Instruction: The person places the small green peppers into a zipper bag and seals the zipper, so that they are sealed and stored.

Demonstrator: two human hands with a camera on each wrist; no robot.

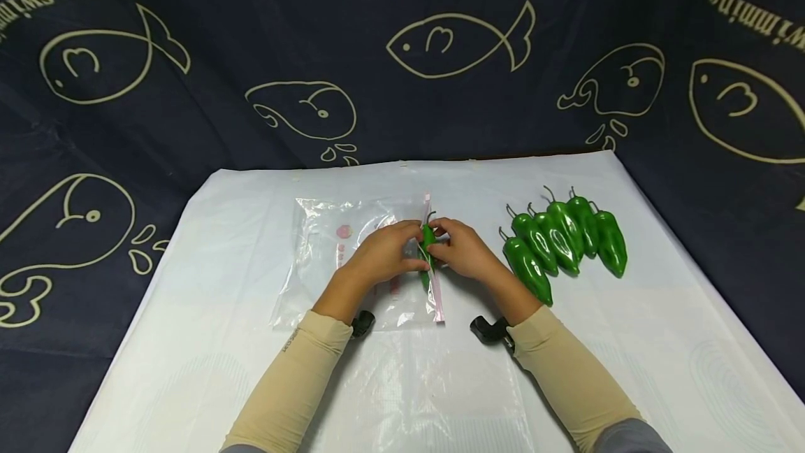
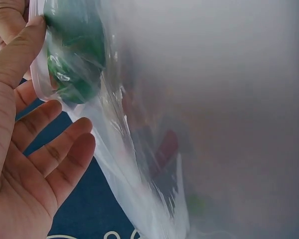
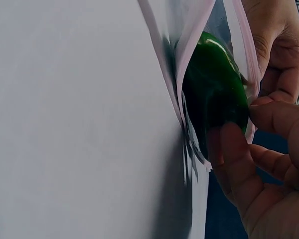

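A clear zip bag (image 1: 314, 278) with a pink-edged mouth lies flat on the white table, its mouth facing right. My left hand (image 1: 382, 252) pinches the bag's rim, thumb on the near film and the other fingers spread, as the left wrist view shows. From the right, my right hand (image 1: 467, 250) holds a glossy green pepper (image 3: 214, 89) by its stem end. Most of that pepper sits inside the parted mouth, seen through the film in the left wrist view. The right fingertips (image 3: 234, 144) touch its side at the opening.
Several more green peppers (image 1: 560, 229) lie in a slanted group right of my right hand, stems pointing away. A clear plastic sheet (image 1: 434, 397) seems to cover the near part of the white table (image 1: 157, 341). Behind hangs a dark fish-print cloth (image 1: 402, 124).
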